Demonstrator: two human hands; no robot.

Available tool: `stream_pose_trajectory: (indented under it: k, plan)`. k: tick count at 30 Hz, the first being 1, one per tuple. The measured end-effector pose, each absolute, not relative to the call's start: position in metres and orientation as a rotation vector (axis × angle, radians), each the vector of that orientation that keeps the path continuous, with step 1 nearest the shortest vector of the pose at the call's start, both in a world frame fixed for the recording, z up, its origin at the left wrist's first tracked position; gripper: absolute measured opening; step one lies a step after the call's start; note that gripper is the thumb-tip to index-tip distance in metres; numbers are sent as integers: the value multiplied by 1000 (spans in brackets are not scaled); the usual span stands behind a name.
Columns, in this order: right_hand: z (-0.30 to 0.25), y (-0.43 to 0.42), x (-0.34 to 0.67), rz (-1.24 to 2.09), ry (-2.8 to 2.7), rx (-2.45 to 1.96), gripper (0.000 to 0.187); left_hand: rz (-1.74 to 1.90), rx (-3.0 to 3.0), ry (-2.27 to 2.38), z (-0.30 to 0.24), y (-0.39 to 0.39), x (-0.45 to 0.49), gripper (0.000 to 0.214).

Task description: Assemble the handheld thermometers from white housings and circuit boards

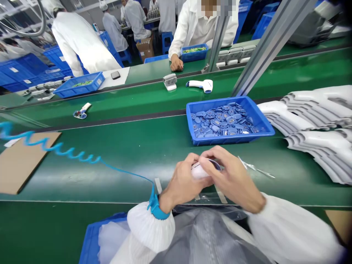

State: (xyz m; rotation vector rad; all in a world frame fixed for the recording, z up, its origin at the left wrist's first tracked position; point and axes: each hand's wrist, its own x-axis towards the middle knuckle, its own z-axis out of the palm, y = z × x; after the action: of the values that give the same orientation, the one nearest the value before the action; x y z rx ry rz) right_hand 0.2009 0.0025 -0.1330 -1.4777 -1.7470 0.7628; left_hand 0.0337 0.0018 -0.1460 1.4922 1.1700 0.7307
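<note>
The left hand [183, 183] and right hand [235, 178] share a grip holding a white shell [199, 171] near the table's [123, 146] front edge; a bin [228, 139] sits at its far edge.

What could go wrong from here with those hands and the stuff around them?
The white part, held between the left hand and right hand, could slip if either grip loosens. The blue cord stretching from the wristband might snag or tug on a longer reach. The blue tray of loose blue pieces sits just beyond the hands, so a knock might spill some.
</note>
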Motion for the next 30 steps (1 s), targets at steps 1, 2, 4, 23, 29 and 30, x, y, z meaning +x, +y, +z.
stream_pose_trajectory:
  k: [1, 2, 4, 23, 29, 30]
  plan:
    - [-132, 6, 190, 683, -1735, -1510, 34, 717, 1500, 1201, -146, 2, 36, 42]
    - [-132, 9, 180, 590, -1742, -1543, 40, 687, 1530, 1203, -146, 2, 37, 37]
    - [-135, 13, 168, 413, -1799, -1562, 48, 608, 1666, 1179, -149, 0, 41, 21]
    - [-137, 13, 169, -28, -1753, -1271, 50, 460, 2186, 1302, -152, 0, 47, 30]
    - [-133, 11, 177, 48, -1639, -1410, 47, 576, 1910, 1141, -149, 1, 41, 31]
    - [-134, 11, 176, 77, -1667, -1441, 46, 557, 1935, 1178, -150, 0, 42, 33]
